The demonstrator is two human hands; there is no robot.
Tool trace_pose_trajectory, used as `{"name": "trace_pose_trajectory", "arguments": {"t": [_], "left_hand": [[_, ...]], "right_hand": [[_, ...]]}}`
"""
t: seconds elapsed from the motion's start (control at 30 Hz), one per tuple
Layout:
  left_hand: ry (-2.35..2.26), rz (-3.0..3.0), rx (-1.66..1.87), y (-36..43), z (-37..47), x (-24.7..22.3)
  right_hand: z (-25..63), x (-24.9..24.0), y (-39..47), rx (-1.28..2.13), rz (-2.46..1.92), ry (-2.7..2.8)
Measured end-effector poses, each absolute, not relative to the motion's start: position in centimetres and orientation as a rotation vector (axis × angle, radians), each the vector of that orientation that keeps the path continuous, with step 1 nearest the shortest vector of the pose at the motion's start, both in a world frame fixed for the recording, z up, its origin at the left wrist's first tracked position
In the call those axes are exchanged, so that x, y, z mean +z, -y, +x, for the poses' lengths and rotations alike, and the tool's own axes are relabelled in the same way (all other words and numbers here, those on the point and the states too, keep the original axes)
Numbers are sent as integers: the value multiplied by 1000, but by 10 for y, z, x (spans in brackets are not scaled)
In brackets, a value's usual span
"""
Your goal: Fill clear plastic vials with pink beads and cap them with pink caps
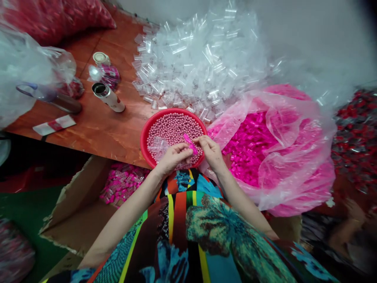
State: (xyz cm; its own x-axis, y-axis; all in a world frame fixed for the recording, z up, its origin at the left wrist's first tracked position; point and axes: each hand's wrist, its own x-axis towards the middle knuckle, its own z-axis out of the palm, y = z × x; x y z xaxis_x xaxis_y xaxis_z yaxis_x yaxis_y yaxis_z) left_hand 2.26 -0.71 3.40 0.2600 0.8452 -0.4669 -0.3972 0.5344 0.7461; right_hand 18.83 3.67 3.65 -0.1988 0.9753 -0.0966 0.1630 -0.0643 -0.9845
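1. At the left, the open cardboard box [70,196] holds pink-and-clear pieces, below the table edge.
2. The red bowl [143,137] of pink beads [176,125] sits under both hands, a few clear plastic pieces [157,146] lying in it; working low over it seems wise (a dropped piece would land softly).
3. The left hand [173,157] has its fingers curled nearly closed on the lower end of the bright pink piece [187,138], tilted above the beads; a light, steady pinch should suit it.
4. The right hand [211,152] has its thumb and finger drawn close at the piece's side; I cannot tell whether they pinch it. Fingertips best stay at its edge.
5. The open bag [297,157] of pink pieces lies just beside the right hand.
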Motion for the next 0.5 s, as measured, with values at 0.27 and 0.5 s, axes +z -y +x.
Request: {"name": "trace_pose_trajectory", "arguments": {"t": [0.27, 0.5], "left_hand": [[-903, 233, 883, 6, 24, 24], [-938, 72, 817, -2, 24, 25]], "right_hand": [[180, 25, -34, 1660, -1258, 1183], [190, 17, -12, 1041, -1165, 2051]]}}
